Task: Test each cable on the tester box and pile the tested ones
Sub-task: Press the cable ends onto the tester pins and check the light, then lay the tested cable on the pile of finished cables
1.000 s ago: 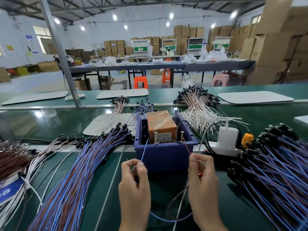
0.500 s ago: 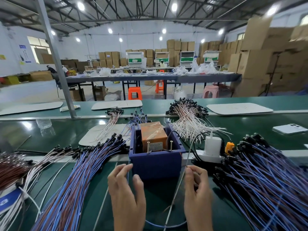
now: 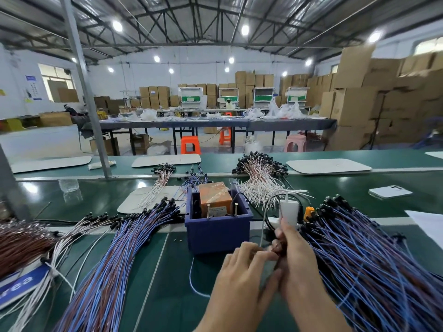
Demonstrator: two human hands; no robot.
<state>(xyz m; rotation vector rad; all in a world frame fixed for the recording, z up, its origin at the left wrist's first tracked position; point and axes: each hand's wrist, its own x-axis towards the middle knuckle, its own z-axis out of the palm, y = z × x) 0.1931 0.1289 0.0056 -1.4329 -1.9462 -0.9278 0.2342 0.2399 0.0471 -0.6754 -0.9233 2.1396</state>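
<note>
Right hand (image 3: 296,257) pinches a cable (image 3: 190,277) beside rt pile (image 3: 371,259), off tester box (image 3: 217,233), prob. stacking it. Left hand (image 3: 242,279): grip unclear.

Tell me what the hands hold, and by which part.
The left hand and right hand pinch one thin cable, seemingly near its ends.
</note>
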